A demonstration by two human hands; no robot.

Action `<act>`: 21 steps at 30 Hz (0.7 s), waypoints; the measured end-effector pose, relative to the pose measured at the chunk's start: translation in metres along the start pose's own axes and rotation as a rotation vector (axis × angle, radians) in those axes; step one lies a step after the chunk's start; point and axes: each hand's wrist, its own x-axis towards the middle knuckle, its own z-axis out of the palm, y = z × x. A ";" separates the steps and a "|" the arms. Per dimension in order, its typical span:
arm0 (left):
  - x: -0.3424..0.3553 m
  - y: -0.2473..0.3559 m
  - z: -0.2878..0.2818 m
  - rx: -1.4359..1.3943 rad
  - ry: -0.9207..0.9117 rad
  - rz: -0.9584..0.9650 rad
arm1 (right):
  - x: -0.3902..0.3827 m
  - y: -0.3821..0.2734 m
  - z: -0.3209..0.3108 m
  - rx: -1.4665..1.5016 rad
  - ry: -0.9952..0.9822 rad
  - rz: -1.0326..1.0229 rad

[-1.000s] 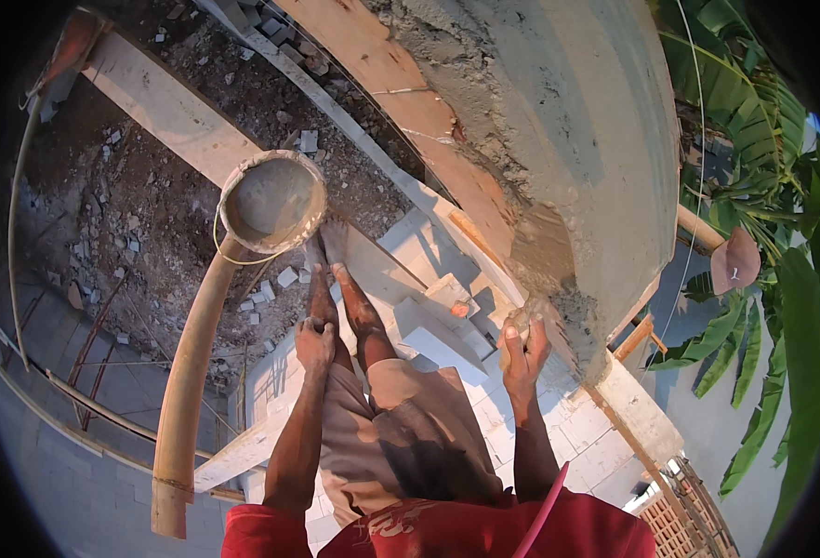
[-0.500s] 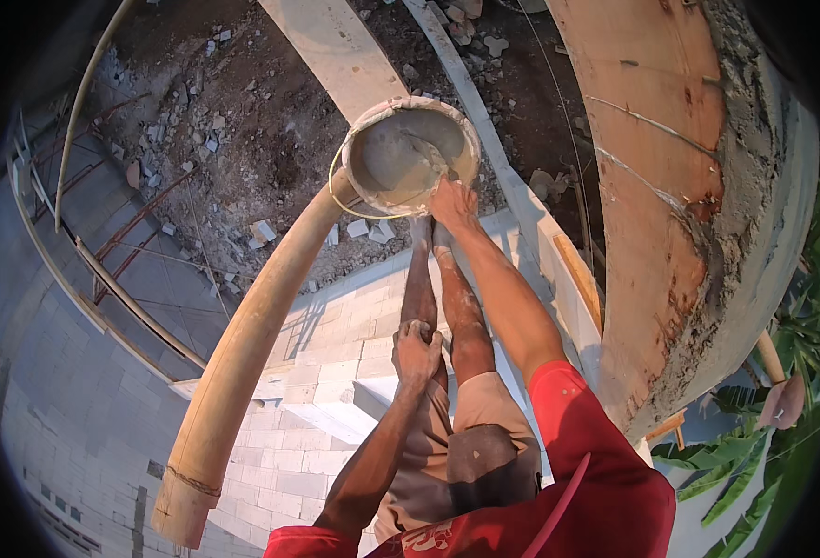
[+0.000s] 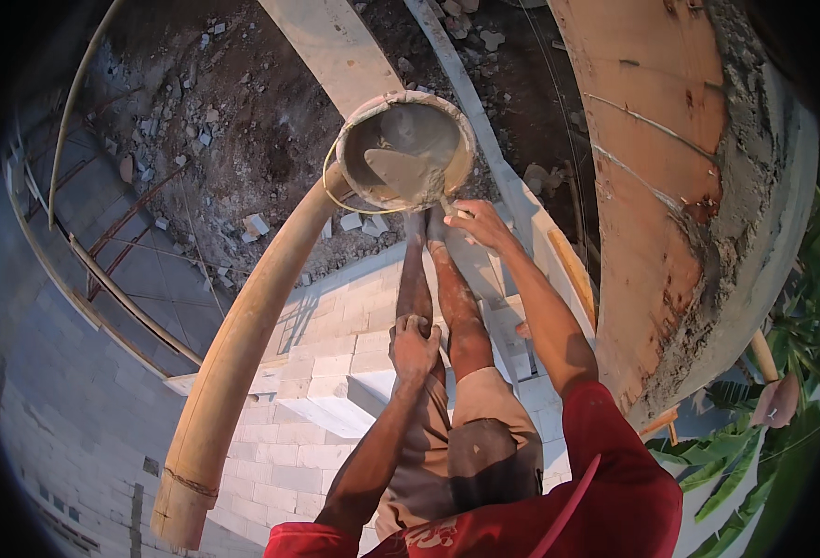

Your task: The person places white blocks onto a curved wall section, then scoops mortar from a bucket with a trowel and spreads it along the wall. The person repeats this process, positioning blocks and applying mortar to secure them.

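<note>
My right hand (image 3: 481, 223) is closed round the handle of a trowel (image 3: 401, 177). Its broad blade, smeared with wet grey mortar, lies over the inside of a round bucket (image 3: 466, 163) with a pale crusted rim. More wet mortar (image 3: 416, 127) fills the bucket's far part, and a yellowish wire handle (image 3: 328, 177) hangs at its left side. My left hand (image 3: 416, 349) rests on my left leg near the knee, away from the bucket, its fingers curled and no tool visible in them.
A thick bamboo pole (image 3: 252, 344) slants along the left of the bucket. A plank (image 3: 340, 56) runs beyond it. Boards with rough concrete (image 3: 745, 195) rise on the right. Pale blocks (image 3: 336, 367) lie below, near my legs; rubble-strewn soil (image 3: 243, 121) is farther down.
My right hand has drawn back from inside the bucket's near rim to just outside it, rightward and nearer. The trowel blade now shows above the mortar. My left hand stays on the leg.
</note>
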 end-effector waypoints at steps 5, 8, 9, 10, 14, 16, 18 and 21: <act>0.006 0.009 -0.011 0.033 0.023 0.080 | -0.099 -0.053 -0.034 0.086 -0.102 -0.132; 0.011 0.008 -0.008 0.042 0.039 0.136 | -0.178 -0.065 -0.063 0.079 -0.167 -0.149; 0.013 0.011 -0.009 0.066 0.031 0.119 | -0.212 -0.067 -0.075 0.125 -0.118 -0.156; 0.015 0.013 -0.010 0.088 0.028 0.139 | -0.247 -0.070 -0.084 0.172 -0.072 -0.172; 0.018 0.014 -0.015 0.110 0.007 0.187 | -0.371 -0.050 -0.112 0.113 0.210 -0.258; 0.025 0.005 -0.014 0.134 0.002 0.236 | -0.437 -0.069 -0.127 0.269 0.283 -0.083; 0.031 -0.002 -0.014 0.121 0.002 0.247 | -0.490 -0.050 -0.124 0.304 0.530 -0.009; 0.025 0.010 -0.018 0.139 -0.014 0.244 | -0.538 0.007 -0.120 0.110 0.940 0.091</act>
